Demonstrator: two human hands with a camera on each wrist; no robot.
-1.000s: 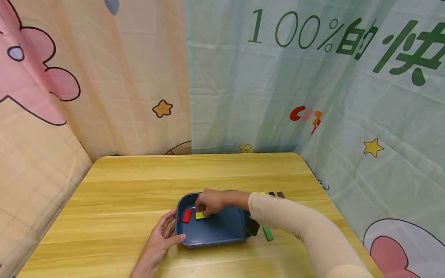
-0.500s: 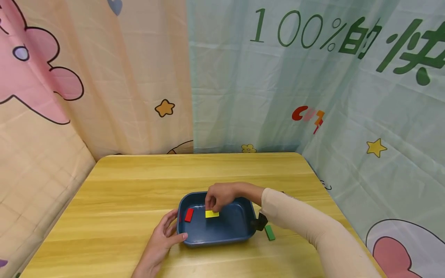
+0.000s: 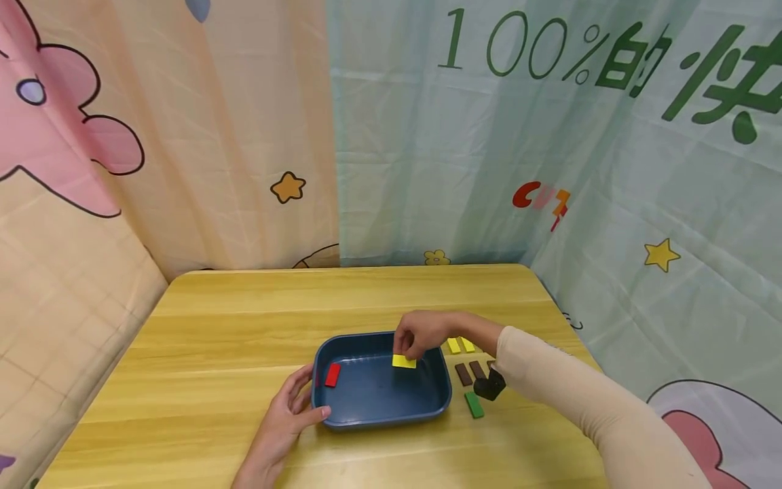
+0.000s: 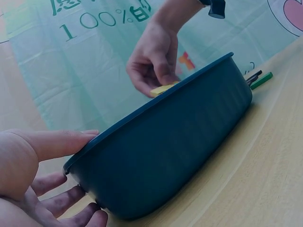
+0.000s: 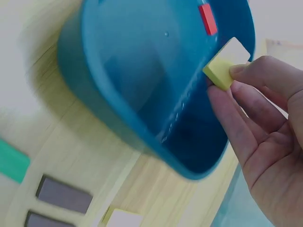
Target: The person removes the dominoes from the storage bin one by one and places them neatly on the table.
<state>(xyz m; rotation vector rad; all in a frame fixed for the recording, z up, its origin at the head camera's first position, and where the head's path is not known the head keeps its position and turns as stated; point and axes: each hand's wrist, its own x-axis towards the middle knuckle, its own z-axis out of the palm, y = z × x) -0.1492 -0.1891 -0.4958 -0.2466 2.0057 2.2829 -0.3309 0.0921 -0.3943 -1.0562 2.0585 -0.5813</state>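
A blue plastic basin (image 3: 381,422) stands on the table with one red block (image 3: 332,375) lying in its left part. My left hand (image 3: 284,414) holds the basin's left end, the thumb (image 4: 71,141) over the rim and the other fingers against the outer wall. Over the basin's right half, my right hand (image 3: 421,333) pinches a yellow block (image 3: 404,361) between thumb and fingertips. In the right wrist view the yellow block (image 5: 227,64) is a small flat rectangle, tilted, its face bright with glare.
Right of the basin, yellow blocks (image 3: 468,345), several dark brown blocks (image 3: 463,374) and a green block (image 3: 473,405) lie on the wooden table (image 3: 244,326). A black wrist device (image 3: 490,385) hangs at my right wrist. Printed curtains (image 3: 415,149) surround the table.
My right hand has lifted the yellow block and carried it rightward from beside the red block to the basin's right half. More blocks on the right have come into view. The left hand keeps its hold.
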